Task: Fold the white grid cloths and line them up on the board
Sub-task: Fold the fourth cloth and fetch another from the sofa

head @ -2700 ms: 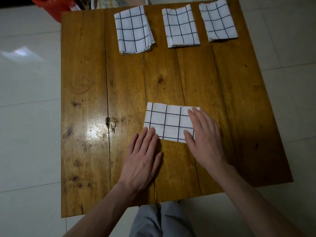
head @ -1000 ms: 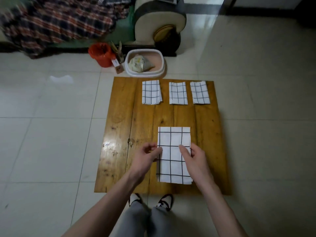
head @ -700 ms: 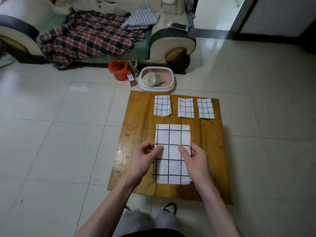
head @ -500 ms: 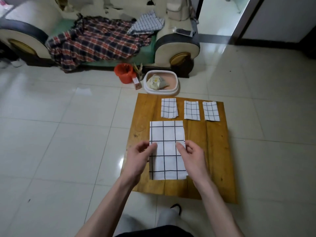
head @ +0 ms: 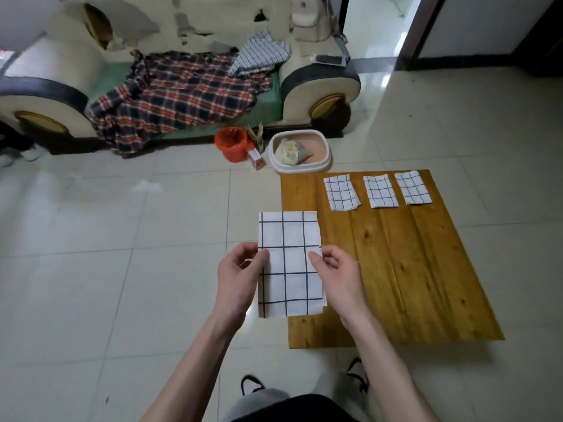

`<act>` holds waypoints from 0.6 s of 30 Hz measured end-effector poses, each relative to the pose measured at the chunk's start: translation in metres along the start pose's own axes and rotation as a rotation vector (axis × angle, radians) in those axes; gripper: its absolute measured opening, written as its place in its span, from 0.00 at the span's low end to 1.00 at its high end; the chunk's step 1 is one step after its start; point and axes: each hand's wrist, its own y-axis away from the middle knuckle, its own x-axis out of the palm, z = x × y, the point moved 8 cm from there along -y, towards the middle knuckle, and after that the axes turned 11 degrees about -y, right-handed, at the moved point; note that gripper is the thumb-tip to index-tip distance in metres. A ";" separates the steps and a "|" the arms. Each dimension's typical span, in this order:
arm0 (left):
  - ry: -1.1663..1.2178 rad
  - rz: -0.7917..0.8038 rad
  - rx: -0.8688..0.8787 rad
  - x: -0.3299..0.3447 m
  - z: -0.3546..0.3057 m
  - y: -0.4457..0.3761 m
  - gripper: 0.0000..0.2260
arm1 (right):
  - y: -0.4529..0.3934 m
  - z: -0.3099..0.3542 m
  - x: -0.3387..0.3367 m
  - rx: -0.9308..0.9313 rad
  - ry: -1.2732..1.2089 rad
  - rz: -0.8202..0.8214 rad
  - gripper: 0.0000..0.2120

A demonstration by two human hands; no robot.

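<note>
I hold a folded white grid cloth [head: 289, 263] in the air, above the left edge of the wooden board [head: 396, 269]. My left hand [head: 239, 275] pinches its left edge and my right hand [head: 338, 277] pinches its right edge, at mid-height. Three smaller folded grid cloths lie in a row along the board's far edge: one on the left [head: 341, 192], one in the middle [head: 380, 191], one on the right [head: 413, 187].
The board lies on a pale tiled floor [head: 122, 269]. Beyond it stand a white basin [head: 300, 149] with a bag inside and a red bucket [head: 231, 143]. A sofa [head: 182, 86] with a plaid blanket fills the back. My feet show below.
The cloth went from lying flat on the board under my hands to being lifted and held between them. I have risen, and the view has swung left, so the cloth now hangs over the board's left edge.
</note>
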 end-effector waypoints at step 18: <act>0.117 -0.099 -0.112 -0.113 0.003 -0.144 0.05 | -0.099 0.027 0.141 -0.083 -0.050 -0.030 0.01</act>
